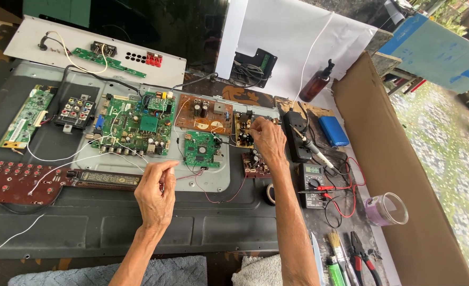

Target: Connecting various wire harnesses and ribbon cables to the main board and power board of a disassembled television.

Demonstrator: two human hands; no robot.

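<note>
The large grey metal chassis panel (139, 228) lies flat on the surface with its circuit boards exposed. The left hand (155, 193) rests near the middle of the panel; its fingers (165, 168) pinch a thin red wire (189, 175) that runs right toward the small green square circuit board (200, 149). The right hand (269, 139) reaches farther, its fingers (256, 123) closed on the small yellow-brown circuit board (242, 132) just right of the brown board with two round capacitors (203, 114).

Judged from the layout, disassembly is complete: the large green main board (134, 127) and its neighbours sit open, with white leads loose. Work on the small boards appears to be under way, not finished.

To the right, the black digital multimeter with red and black leads (311, 182) lies near, and the soldering iron (314, 151) rests on a black stand; neither is held. The red-handled pliers (364, 254) and the brush (337, 249) lie unused at the near right.
</note>
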